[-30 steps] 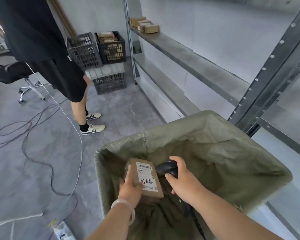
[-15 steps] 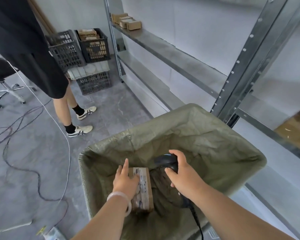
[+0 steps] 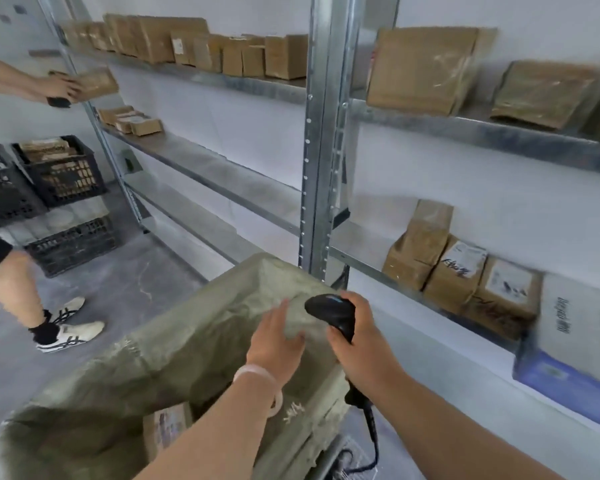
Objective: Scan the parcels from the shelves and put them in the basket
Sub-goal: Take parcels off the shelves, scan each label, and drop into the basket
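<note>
- One parcel [image 3: 167, 427] lies in the basket [image 3: 146, 362], lower left; many boxes [image 3: 461, 278] wait on the shelves [image 3: 222, 161], so most of the task is left.
- Left hand [image 3: 278, 337]: grip wide, empty, above the basket rim.
- Right hand [image 3: 359, 341]: grip round the scanner [image 3: 331, 313].
- Grey floor [image 3: 129, 289], white wall [image 3: 430, 188]; crates [image 3: 59, 168] and another person [image 3: 7, 282] at left.

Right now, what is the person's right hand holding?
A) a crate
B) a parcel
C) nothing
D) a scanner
D: the right hand grips the black scanner, while the left hand hovers open and empty over the basket.
</note>
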Available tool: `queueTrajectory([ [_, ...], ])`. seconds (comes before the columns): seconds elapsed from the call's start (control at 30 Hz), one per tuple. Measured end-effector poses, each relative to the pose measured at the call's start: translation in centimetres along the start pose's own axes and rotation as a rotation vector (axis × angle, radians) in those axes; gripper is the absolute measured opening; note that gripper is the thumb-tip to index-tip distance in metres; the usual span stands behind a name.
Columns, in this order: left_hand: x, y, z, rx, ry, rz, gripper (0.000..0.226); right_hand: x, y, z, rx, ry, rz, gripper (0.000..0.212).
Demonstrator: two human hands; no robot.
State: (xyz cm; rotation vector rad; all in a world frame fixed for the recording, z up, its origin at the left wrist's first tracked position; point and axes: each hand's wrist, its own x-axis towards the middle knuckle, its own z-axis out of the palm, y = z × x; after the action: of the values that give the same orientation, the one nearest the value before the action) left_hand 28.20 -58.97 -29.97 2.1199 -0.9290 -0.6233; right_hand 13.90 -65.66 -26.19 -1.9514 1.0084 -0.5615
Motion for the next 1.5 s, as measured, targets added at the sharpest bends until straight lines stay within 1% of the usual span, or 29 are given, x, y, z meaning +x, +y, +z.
queueTrajectory([
  [0.1, 0.4, 5.5, 3.1, 0.009, -0.041, 0.087, 0.069, -0.2, 1.3, -5.3, 0.005, 0.086, -0.017, 0.051],
  [0.2, 0.5, 10.0, 6.0, 0.021, -0.046, 0.159, 0.068, -0.8, 2.5, -10.2, 0.012, 0.148, -0.02, 0.049],
  [0.3, 0.5, 14.0, 8.5, -0.015, -0.063, 0.183, 0.068, -0.9, 3.8, -14.1, 0.028, 0.204, -0.012, 0.049],
  [0.4, 0.5, 16.9, 10.6, -0.046, -0.066, 0.204, 0.069, -0.9, 5.1, -17.0, 0.053, 0.245, 0.0, 0.05],
  [0.53, 1.3, 18.9, 12.5, 0.003, -0.085, 0.204, 0.07, -0.2, 6.0, -19.7, 0.123, 0.309, 0.023, 0.05],
  [0.63, 2.4, 19.9, 13.1, 0.065, -0.094, 0.215, 0.071, 0.6, 6.1, -20.7, 0.165, 0.345, 0.034, 0.05],
  [0.8, 6.1, 22.0, 13.7, 0.049, -0.085, 0.199, 0.07, 3.1, 6.2, -21.5, 0.144, 0.366, 0.063, 0.052],
  [1.0, 11.8, 24.3, 15.1, 0.129, -0.104, 0.249, 0.067, 7.8, 6.9, -21.6, 0.121, 0.412, 0.125, 0.051],
  [1.17, 15.9, 26.0, 15.9, 0.2, -0.076, 0.268, 0.075, 11.1, 8.4, -21.7, 0.118, 0.431, 0.17, 0.051],
  [1.27, 18.0, 25.9, 17.4, 0.216, -0.115, 0.251, 0.085, 12.1, 9.5, -21.7, 0.118, 0.436, 0.201, 0.049],
  [1.33, 18.7, 25.5, 18.1, 0.208, -0.144, 0.232, 0.086, 12.6, 10.1, -21.5, 0.117, 0.44, 0.219, 0.049],
  [1.4, 19.0, 25.1, 18.4, 0.172, -0.114, 0.226, 0.08, 12.9, 10.5, -21.3, 0.13, 0.448, 0.241, 0.048],
  [1.5, 18.9, 24.4, 18.1, 0.021, -0.091, 0.219, 0.073, 13.1, 10.6, -21.3, 0.162, 0.443, 0.242, 0.048],
])
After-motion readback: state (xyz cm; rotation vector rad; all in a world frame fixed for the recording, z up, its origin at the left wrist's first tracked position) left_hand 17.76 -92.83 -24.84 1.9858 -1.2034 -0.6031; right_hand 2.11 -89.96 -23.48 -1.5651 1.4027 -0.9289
